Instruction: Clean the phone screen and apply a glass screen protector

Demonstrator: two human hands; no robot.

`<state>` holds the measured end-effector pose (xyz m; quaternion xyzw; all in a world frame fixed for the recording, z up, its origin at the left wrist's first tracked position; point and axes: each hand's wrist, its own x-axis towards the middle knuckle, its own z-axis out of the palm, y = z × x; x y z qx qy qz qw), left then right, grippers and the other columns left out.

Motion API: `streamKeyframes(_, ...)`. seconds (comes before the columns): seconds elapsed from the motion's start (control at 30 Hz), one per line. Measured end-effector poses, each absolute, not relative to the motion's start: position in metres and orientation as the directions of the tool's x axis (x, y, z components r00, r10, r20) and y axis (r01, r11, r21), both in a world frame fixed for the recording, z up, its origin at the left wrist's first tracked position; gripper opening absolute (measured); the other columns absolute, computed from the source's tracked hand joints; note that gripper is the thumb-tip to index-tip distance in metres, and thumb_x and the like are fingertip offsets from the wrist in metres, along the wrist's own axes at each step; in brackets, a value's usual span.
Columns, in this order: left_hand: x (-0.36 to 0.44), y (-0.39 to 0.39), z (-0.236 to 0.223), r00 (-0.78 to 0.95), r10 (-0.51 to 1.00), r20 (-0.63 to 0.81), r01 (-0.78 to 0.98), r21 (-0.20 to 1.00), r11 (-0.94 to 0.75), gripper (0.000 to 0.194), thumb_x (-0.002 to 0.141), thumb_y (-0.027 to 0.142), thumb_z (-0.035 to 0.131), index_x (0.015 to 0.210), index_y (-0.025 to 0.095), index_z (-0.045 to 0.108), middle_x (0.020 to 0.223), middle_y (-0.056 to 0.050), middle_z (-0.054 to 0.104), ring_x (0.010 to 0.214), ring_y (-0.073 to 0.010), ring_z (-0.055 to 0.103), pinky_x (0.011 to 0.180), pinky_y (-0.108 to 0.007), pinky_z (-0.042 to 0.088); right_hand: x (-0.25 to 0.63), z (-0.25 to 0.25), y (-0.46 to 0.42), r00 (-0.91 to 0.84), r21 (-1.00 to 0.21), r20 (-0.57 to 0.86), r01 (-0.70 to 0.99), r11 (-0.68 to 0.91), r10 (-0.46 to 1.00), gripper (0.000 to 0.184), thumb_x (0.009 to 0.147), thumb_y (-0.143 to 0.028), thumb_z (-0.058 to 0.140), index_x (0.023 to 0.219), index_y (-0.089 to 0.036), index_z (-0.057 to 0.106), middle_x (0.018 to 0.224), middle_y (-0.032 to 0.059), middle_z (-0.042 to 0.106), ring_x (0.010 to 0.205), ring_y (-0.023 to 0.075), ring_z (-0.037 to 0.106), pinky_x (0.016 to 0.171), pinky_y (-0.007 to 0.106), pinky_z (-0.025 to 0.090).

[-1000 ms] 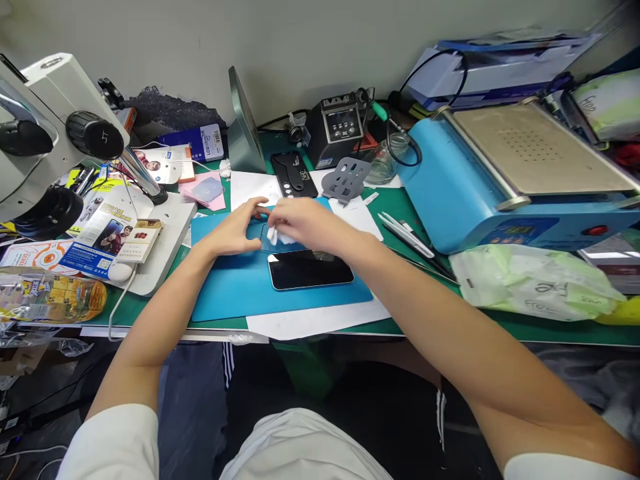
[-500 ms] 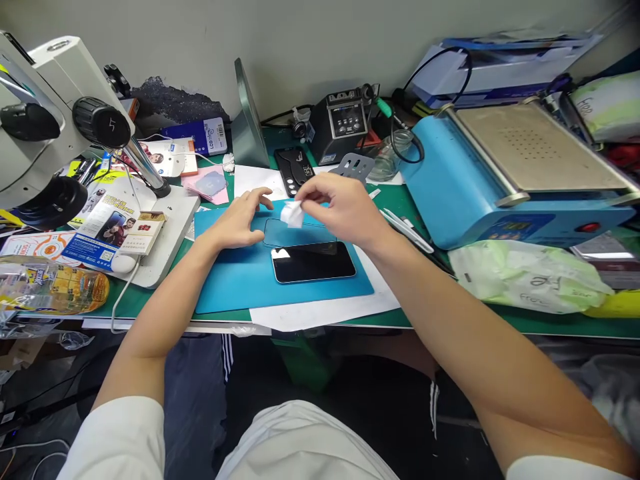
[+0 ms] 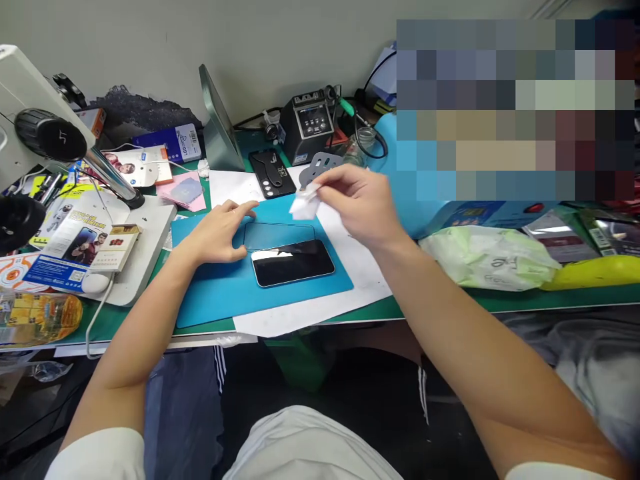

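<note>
My right hand pinches a crumpled white wipe between thumb and fingers, above the far right part of the blue mat. On that mat lies a clear glass screen protector with a thin dark outline. My left hand has its thumb and fingers spread at the left end of the glass; whether the fingertips touch it I cannot tell. Just in front of the glass is a smartphone, black screen facing up, lying flat.
A black phone case lies behind the mat, near a black control box. To the left stands a microscope base among packaging. On the right are a blue machine, partly blurred out, and a tissue pack.
The camera view has turned to the right. My right hand has moved the wipe rightward from over the glass to beyond its far right end. My left hand stays spread beside the glass.
</note>
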<state>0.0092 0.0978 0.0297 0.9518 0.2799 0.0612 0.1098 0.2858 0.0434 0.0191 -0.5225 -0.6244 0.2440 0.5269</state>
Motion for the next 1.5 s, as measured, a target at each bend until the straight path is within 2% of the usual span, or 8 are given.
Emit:
streamKeyframes(0.1, 0.012, 0.096, 0.032, 0.841, 0.541, 0.011, 0.519, 0.268, -0.812, 0.089, 0.074, 0.031, 0.063, 0.157, 0.015, 0.034, 0.146, -0.011, 0.06, 0.126, -0.0332, 0.051, 0.104, -0.045, 0.048, 0.32, 0.012, 0.036, 0.232, -0.793, 0.424, 0.563, 0.235, 0.875, 0.012, 0.088, -0.031, 0.063, 0.09, -0.025, 0.072, 0.094, 0.006, 0.075, 0.09, 0.0261, 0.072, 0.085, 0.047, 0.059)
streamKeyframes(0.33, 0.014, 0.097, 0.033, 0.833, 0.552, -0.034, 0.533, 0.32, -0.784, 0.086, 0.08, 0.035, 0.067, 0.158, 0.018, 0.034, 0.146, -0.01, 0.059, 0.129, -0.0317, 0.052, 0.107, -0.043, 0.047, 0.329, -0.001, 0.001, -0.031, -0.551, 0.396, 0.792, 0.265, 0.918, 0.034, 0.096, -0.038, 0.058, 0.123, -0.024, 0.073, 0.133, 0.012, 0.071, 0.127, 0.0332, 0.064, 0.108, 0.053, 0.052)
streamKeyframes(0.6, 0.008, 0.101, 0.034, 0.827, 0.561, -0.042, 0.537, 0.357, -0.764, 0.083, 0.085, 0.035, 0.069, 0.161, 0.025, 0.034, 0.143, -0.006, 0.064, 0.127, -0.0296, 0.052, 0.107, -0.046, 0.047, 0.308, 0.008, 0.018, -0.308, -0.561, 0.006, 0.786, 0.258, 0.951, 0.091, 0.081, -0.069, 0.071, 0.156, -0.025, 0.045, 0.153, 0.0169, 0.056, 0.139, 0.0436, 0.052, 0.109, 0.06, 0.046)
streamKeyframes(0.87, 0.009, 0.105, 0.031, 0.8, 0.6, -0.023, 0.542, 0.458, -0.705, 0.077, 0.091, 0.047, 0.063, 0.159, 0.022, 0.038, 0.138, -0.009, 0.067, 0.127, -0.0297, 0.056, 0.108, -0.046, 0.044, 0.318, 0.012, 0.044, -0.412, -0.523, -0.017, 0.78, 0.343, 0.911, 0.082, 0.08, -0.062, 0.073, 0.151, -0.028, 0.051, 0.13, 0.0134, 0.071, 0.12, 0.0393, 0.065, 0.095, 0.053, 0.053)
streamKeyframes(1.03, 0.013, 0.107, 0.026, 0.769, 0.639, 0.014, 0.535, 0.532, -0.656, 0.072, 0.099, 0.061, 0.048, 0.158, 0.02, 0.04, 0.131, -0.011, 0.07, 0.123, -0.0299, 0.059, 0.107, -0.047, 0.044, 0.328, 0.025, 0.063, -0.374, -0.613, -0.158, 0.763, 0.205, 0.914, 0.077, 0.088, -0.068, 0.062, 0.154, -0.031, 0.048, 0.129, 0.008, 0.075, 0.112, 0.0336, 0.072, 0.087, 0.044, 0.057)
streamKeyframes(1.17, 0.019, 0.105, 0.017, 0.748, 0.656, 0.096, 0.562, 0.433, -0.704, 0.1, 0.085, 0.06, 0.071, 0.163, 0.017, 0.024, 0.141, -0.018, 0.06, 0.118, -0.0328, 0.061, 0.103, -0.047, 0.046, 0.325, 0.023, 0.07, -0.311, -0.661, -0.079, 0.728, 0.184, 0.947, 0.072, 0.097, -0.065, 0.049, 0.159, -0.028, 0.039, 0.111, 0.0067, 0.08, 0.101, 0.0306, 0.075, 0.085, 0.042, 0.057)
streamKeyframes(1.27, 0.023, 0.105, 0.012, 0.744, 0.65, 0.154, 0.583, 0.326, -0.744, 0.099, 0.084, 0.049, 0.076, 0.162, 0.018, 0.022, 0.147, -0.019, 0.051, 0.12, -0.0336, 0.06, 0.103, -0.048, 0.046, 0.314, 0.015, 0.07, -0.234, -0.633, 0.029, 0.748, 0.199, 0.972, 0.069, 0.1, -0.063, 0.043, 0.157, -0.024, 0.042, 0.111, 0.0095, 0.08, 0.102, 0.032, 0.074, 0.087, 0.044, 0.056)
streamKeyframes(1.5, 0.025, 0.107, 0.012, 0.725, 0.666, 0.174, 0.612, 0.281, -0.739, 0.083, 0.086, 0.044, 0.076, 0.153, 0.019, 0.033, 0.137, -0.014, 0.06, 0.118, -0.031, 0.061, 0.106, -0.046, 0.044, 0.3, -0.006, 0.08, -0.202, -0.541, 0.353, 0.753, 0.375, 0.914, 0.055, 0.102, -0.06, 0.037, 0.104, -0.022, 0.078, 0.13, 0.0145, 0.071, 0.127, 0.035, 0.057, 0.111, 0.056, 0.041)
